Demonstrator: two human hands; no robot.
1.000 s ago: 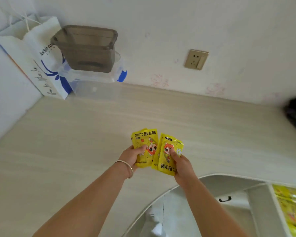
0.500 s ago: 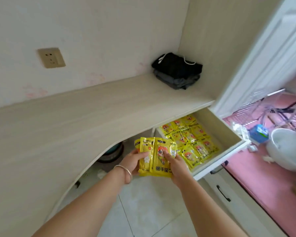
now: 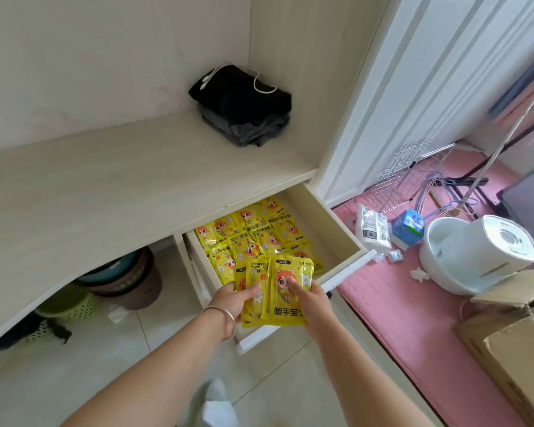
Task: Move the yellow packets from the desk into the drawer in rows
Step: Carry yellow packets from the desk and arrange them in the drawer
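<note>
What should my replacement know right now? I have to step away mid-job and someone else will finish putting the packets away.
Left hand: grips the left side of a small stack of yellow packets.
Right hand: holds the stack's right side, fingers on the top packet.
The stack is held over the near end of the open drawer.
Done: packets in the drawer already lie in rows across most of it.
Left: lay the held stack into the near rows. The visible part of the desk shows no more packets.
</note>
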